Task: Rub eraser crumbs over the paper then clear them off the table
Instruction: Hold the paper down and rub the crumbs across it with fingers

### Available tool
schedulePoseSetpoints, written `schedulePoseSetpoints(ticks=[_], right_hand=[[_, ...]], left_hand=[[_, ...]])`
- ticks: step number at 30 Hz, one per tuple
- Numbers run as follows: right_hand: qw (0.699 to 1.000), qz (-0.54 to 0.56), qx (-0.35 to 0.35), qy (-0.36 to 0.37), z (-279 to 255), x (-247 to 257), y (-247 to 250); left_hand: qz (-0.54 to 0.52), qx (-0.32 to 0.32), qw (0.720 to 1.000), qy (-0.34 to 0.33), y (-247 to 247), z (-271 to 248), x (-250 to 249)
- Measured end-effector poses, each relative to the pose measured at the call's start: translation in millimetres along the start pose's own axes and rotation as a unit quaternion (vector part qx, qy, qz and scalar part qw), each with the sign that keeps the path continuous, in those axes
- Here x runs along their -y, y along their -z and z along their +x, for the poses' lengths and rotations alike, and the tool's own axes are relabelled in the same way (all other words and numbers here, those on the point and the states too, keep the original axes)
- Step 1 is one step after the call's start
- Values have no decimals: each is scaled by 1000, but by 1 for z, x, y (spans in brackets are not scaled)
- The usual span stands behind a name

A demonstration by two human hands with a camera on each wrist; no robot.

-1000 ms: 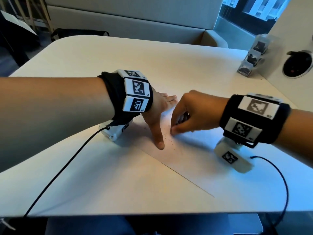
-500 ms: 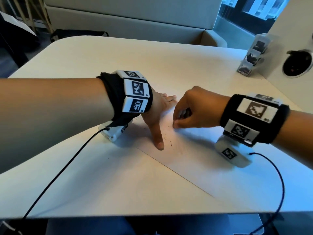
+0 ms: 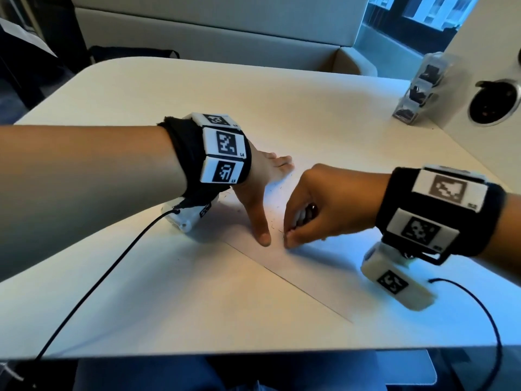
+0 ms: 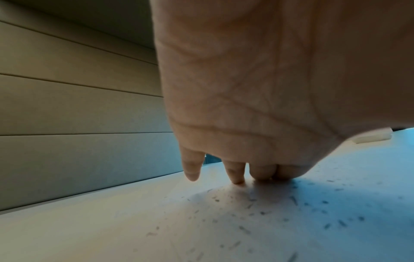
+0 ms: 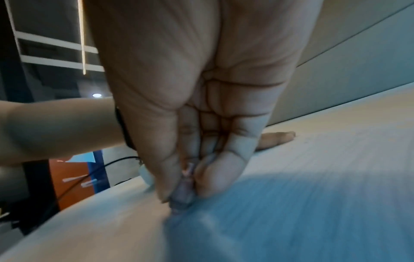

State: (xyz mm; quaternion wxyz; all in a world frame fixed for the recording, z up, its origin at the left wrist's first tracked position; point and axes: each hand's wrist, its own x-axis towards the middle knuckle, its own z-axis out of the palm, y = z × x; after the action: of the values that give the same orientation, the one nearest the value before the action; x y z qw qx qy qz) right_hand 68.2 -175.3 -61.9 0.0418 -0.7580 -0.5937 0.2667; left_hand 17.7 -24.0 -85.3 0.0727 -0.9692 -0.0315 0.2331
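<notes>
A white sheet of paper point(image 3: 324, 266) lies on the white table point(image 3: 169, 292). My left hand point(image 3: 262, 190) rests flat on the paper with straight, spread fingers and the thumb pointing toward me. Dark eraser crumbs point(image 3: 275, 193) lie scattered on the paper between the two hands; in the left wrist view the crumbs point(image 4: 291, 203) lie below the left hand point(image 4: 235, 170). My right hand point(image 3: 310, 215) pinches a small pale eraser point(image 5: 182, 196) between thumb and fingertips, its tip pressed on the paper point(image 5: 313, 203) just right of my left thumb.
Clear plastic boxes point(image 3: 417, 91) with dark contents stand at the table's far right, beside a white panel with a round socket point(image 3: 493, 103). Black cables point(image 3: 93, 286) run from both wrist cameras toward the near table edge. A sofa point(image 3: 211, 26) stands behind the table.
The right hand rubbed away from me on the paper and has come back toward me beside the left thumb. The left hand has stayed flat in place.
</notes>
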Motion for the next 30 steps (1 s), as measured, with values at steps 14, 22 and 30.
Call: schedulePoseSetpoints(ticks=[14, 22, 30], right_hand=[[994, -22, -102, -31, 7, -15, 8], [1000, -4, -6, -6, -1, -5, 2], [1000, -3, 30, -6, -8, -3, -2]], left_hand=[[-11, 57, 998, -7, 7, 1, -2], [3, 58, 998, -22, 10, -1, -1], [10, 62, 998, 6, 10, -4, -4]])
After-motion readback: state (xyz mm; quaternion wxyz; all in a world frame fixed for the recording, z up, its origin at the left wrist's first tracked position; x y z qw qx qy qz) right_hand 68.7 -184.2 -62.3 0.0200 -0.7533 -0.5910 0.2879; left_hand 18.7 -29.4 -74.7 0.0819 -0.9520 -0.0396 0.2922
